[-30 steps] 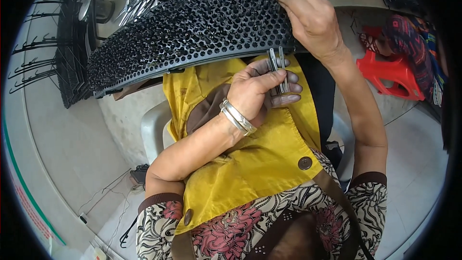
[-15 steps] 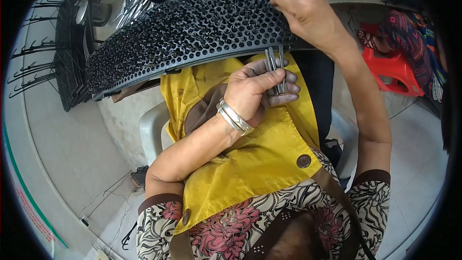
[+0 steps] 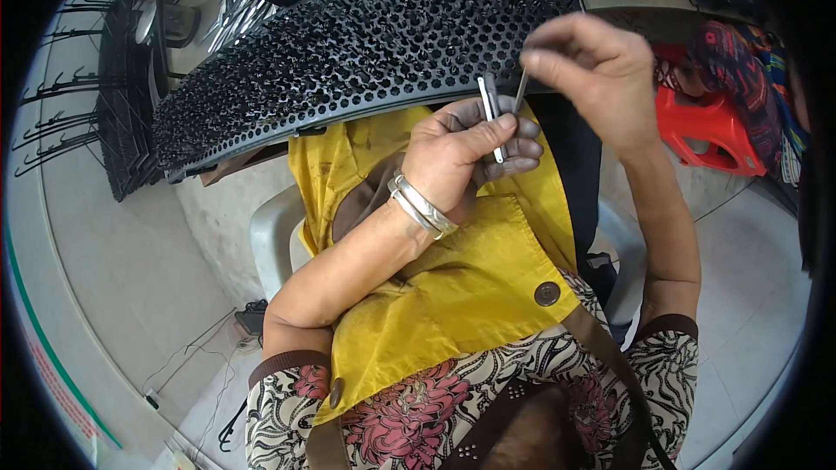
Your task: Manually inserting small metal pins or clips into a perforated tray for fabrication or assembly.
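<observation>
My left hand (image 3: 455, 146) is closed around a few tweezer-like metal pieces (image 3: 488, 104), thumb pressed across them, above my lap. Between the thumb and fingertips of my right hand (image 3: 601, 74) is one thin metal piece (image 3: 522, 91). It hangs down, and its lower end is close to the fingers of my left hand; whether they touch is hard to tell. Just beyond both hands lies a wide black perforated rack (image 3: 409, 89), curved by the lens, with rows of round holes. Small dark pieces stand up from many holes, while the holes toward its near right part look bare.
Behind the rack, a loose pile of slim metal pieces (image 3: 252, 13) covers the table. Black hooked rods (image 3: 61, 126) stick out at the left. A red plastic stool (image 3: 710, 126) and patterned cloth (image 3: 727, 61) are at the right. A yellow apron (image 3: 453, 270) covers my lap.
My right hand has come back from the rack's far right part toward my left hand and now pinches a single metal piece. My left hand has barely moved.
</observation>
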### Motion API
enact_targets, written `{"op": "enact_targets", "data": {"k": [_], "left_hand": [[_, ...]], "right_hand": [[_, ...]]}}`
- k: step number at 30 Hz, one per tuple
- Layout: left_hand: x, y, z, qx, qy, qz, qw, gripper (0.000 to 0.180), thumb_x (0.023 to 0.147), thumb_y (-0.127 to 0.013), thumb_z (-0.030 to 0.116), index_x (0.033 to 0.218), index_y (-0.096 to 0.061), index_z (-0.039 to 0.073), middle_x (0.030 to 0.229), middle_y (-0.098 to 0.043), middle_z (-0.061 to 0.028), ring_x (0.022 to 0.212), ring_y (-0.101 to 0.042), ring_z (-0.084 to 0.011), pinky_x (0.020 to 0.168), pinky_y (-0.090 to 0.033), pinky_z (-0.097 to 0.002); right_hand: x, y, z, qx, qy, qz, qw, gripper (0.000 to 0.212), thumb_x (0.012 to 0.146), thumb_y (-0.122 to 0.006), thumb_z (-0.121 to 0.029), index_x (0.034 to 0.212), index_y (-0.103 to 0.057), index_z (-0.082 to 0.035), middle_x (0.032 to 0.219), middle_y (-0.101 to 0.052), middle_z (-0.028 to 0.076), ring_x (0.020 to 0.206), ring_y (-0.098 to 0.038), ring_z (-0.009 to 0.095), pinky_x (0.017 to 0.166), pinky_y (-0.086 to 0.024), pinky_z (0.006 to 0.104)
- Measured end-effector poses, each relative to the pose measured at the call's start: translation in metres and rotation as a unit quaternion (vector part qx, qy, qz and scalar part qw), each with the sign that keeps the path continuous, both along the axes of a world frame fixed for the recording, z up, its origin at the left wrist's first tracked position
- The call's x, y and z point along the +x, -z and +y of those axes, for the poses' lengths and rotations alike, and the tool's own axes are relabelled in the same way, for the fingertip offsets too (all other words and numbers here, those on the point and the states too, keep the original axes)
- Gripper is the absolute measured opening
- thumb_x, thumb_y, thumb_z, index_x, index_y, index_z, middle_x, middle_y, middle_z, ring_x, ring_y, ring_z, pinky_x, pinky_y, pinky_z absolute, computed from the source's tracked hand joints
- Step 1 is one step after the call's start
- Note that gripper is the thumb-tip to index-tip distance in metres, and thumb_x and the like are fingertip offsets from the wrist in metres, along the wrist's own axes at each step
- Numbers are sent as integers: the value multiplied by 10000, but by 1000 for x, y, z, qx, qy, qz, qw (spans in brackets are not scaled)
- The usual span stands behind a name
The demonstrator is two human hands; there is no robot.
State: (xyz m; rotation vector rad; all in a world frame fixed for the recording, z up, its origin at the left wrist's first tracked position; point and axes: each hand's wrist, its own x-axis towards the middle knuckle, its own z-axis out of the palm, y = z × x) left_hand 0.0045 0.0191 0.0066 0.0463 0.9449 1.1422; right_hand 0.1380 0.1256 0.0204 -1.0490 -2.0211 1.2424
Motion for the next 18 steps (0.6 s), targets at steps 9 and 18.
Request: {"op": "enact_targets", "data": {"k": [9, 18], "left_hand": [[-2, 7, -3, -15, -15, -71, 997, 202, 871, -452, 54, 1048, -471, -42, 896, -585, -168, 793, -607, -255, 695, -533, -341], [-3, 5, -4, -11, -7, -42, 999, 211, 871, -461, 74, 1045, -491, -42, 879, -596, -151, 774, -610, -237, 689, -531, -335]], "right_hand": [[-28, 23, 24, 422, 87, 87, 898, 96, 735, -630, 28, 825, -599, 31, 741, -606, 92, 631, -572, 150, 567, -450, 226], [-26, 43, 10, 472, -46, 12, 880, 206, 644, -613, 64, 843, -577, 26, 777, -560, 132, 677, -542, 272, 568, -448, 328]]}}
